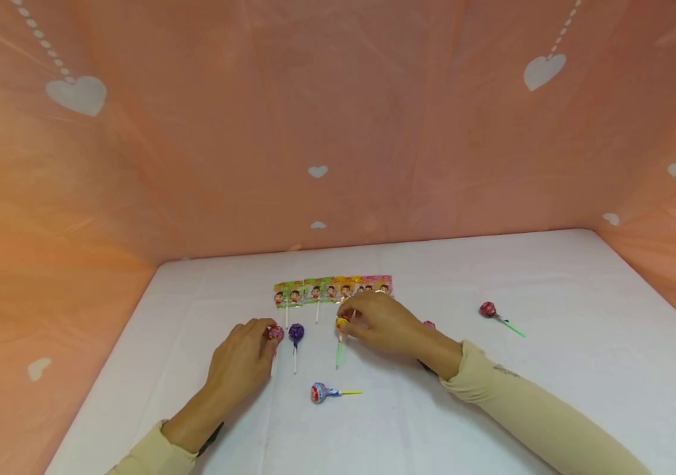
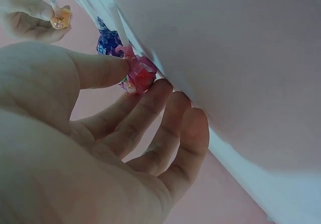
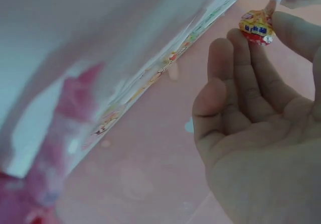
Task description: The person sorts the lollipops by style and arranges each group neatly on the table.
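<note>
My left hand pinches a pink-wrapped lollipop by its head between thumb and fingers, its white stick pointing toward me. Just right of it lies a purple lollipop with a white stick. My right hand pinches an orange-yellow lollipop by the head; its green stick hangs toward the near side. Behind both hands, a row of flat lollipops in green, orange and pink wrappers lies side by side, its right end partly hidden by the right hand.
Nearer me lies a blue-and-red lollipop with a yellow stick. A red lollipop with a green stick lies far right. Another pink lollipop shows partly behind the right wrist. An orange cloth with white hearts walls the white table.
</note>
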